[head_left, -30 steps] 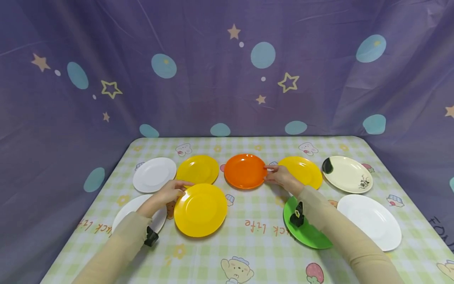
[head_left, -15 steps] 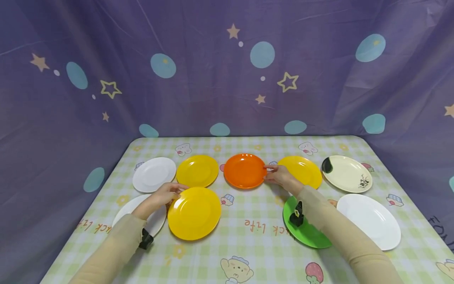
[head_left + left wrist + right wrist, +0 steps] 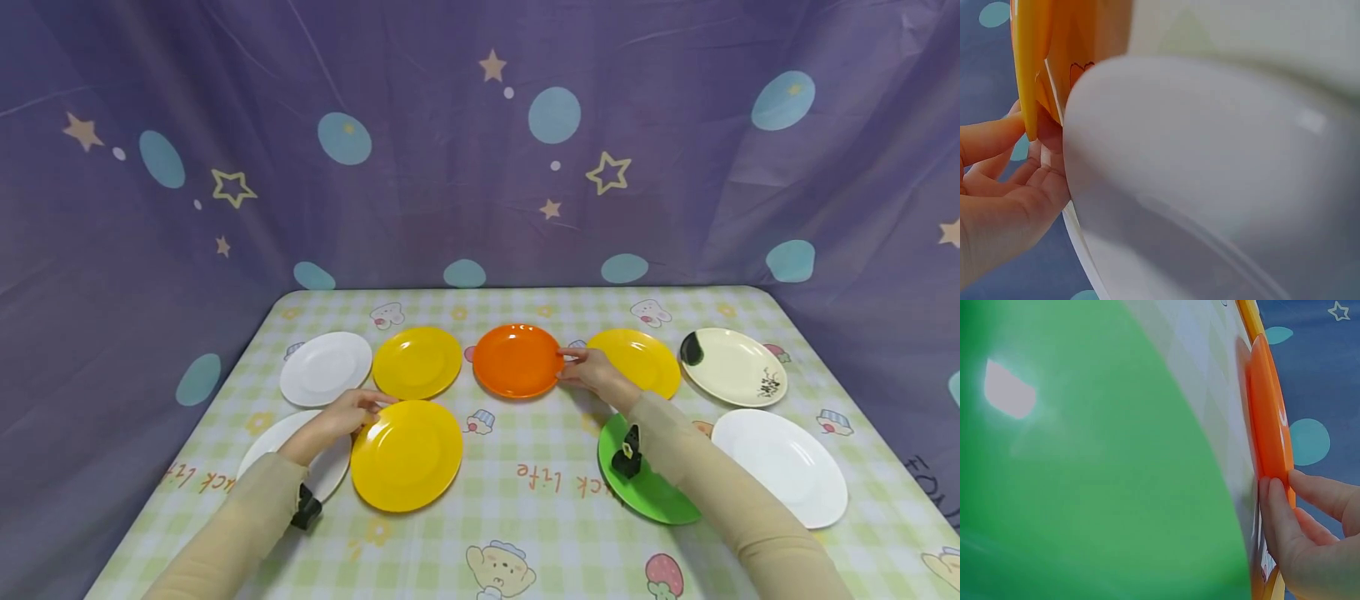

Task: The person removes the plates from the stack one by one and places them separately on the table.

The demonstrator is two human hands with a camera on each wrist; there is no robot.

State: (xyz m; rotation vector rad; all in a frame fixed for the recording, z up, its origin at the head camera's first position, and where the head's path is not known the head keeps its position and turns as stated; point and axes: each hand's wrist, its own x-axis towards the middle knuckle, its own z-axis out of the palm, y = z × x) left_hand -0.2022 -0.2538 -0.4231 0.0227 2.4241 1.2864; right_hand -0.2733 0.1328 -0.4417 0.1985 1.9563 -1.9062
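Observation:
My left hand [image 3: 343, 421] pinches the upper left rim of the nearer yellow plate [image 3: 407, 456]. In the left wrist view the thumb lies on one face of that yellow plate [image 3: 1027, 75] and the fingers are behind its rim. My right hand [image 3: 597, 377] grips the right edge of the orange plate [image 3: 517, 361], which lies in the back row. Seen from the right wrist, fingers and thumb close on the rim of the orange plate [image 3: 1269, 412] from both faces. A second yellow plate [image 3: 417, 362] lies just behind the one in my left hand.
White plates [image 3: 326, 369] lie at the left, one partly under my left forearm. At the right are a yellow plate [image 3: 637, 360], a cream patterned plate [image 3: 731, 371], a white oval plate [image 3: 783, 467] and a green plate [image 3: 652, 492] below my right wrist. A checked cloth [image 3: 525, 533] covers the table.
The nearer yellow plate has moved left and slightly toward me with my left hand, away from overlapping the yellow plate behind. My right hand and the orange plate have stayed put.

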